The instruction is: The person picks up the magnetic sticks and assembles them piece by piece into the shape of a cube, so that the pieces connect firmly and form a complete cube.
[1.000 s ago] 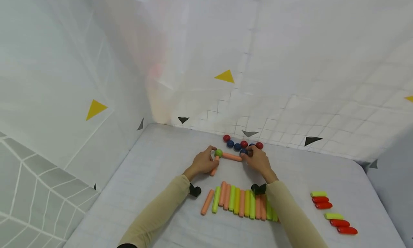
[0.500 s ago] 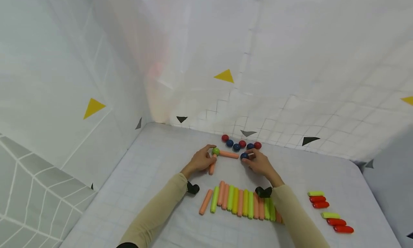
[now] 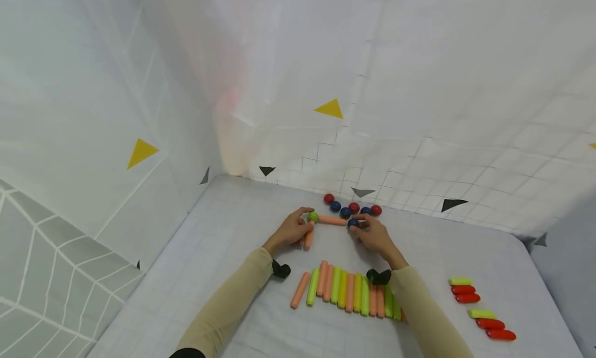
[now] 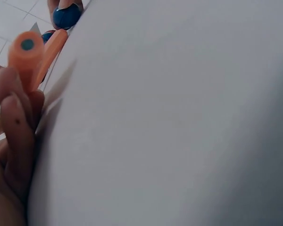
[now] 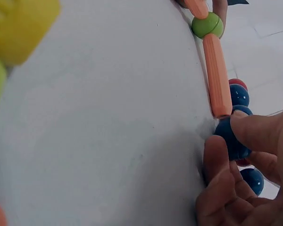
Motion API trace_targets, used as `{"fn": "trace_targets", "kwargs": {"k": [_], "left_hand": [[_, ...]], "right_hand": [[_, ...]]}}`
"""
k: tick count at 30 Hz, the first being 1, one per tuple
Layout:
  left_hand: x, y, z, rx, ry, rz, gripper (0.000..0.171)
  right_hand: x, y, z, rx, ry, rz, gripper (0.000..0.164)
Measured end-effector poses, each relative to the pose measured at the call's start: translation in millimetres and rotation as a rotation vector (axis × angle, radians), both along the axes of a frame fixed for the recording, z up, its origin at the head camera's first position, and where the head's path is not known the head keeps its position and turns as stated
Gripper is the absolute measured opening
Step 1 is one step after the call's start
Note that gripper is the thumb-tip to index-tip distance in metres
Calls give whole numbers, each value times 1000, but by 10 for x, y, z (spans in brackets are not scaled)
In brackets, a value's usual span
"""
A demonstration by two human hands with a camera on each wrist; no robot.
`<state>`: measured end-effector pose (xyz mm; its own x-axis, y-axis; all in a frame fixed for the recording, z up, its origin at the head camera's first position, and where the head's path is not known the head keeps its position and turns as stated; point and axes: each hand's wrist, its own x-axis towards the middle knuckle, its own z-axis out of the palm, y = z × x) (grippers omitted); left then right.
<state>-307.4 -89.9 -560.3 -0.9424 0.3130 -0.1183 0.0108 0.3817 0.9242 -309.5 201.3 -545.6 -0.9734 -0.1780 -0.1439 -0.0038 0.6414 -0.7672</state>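
In the head view, a green ball (image 3: pixel 313 217) joins two orange sticks: a near one (image 3: pixel 309 239) toward the person and a far one (image 3: pixel 332 221) running right. My left hand (image 3: pixel 290 230) grips the near stick, with a finger reaching to the green ball. The left wrist view shows its round end (image 4: pixel 27 44), with a dark spot, above the fingers. My right hand (image 3: pixel 375 235) pinches a blue ball (image 5: pixel 232 140) between thumb and fingers. That ball sits right at the far stick's free end; whether they are joined I cannot tell.
Behind the hands lie several loose red and blue balls (image 3: pixel 345 212). A row of orange, green and yellow sticks (image 3: pixel 350 293) lies nearer, partly under the right forearm. Short red and yellow-green pieces (image 3: pixel 490 324) lie at right. White sheeting (image 3: pixel 261 89) walls the back.
The right hand has shifted the blue ball from behind the far stick's end into line with it, and the gap between them has narrowed. The left hand keeps its grip, with the view shifting slightly.
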Motion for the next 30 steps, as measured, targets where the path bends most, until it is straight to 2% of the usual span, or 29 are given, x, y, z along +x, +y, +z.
{"fn": "trace_targets", "kwargs": {"k": [9,17,24,30], "left_hand": [[-39,-16,39,27,-68,29,54],[-28,-15,-21,57,-55,16,51],[-26,-23,-38,67,-64,21,50],[-24,-24,-39,61,-52,18,50]], "right_hand": [[-48,-24,-20,22,17,-1,46],[-53,-80,-50,189,163,79,45],[-76,-181,-38,304,202,128,38],[-102,-222,-4,311,202,136,29]]}}
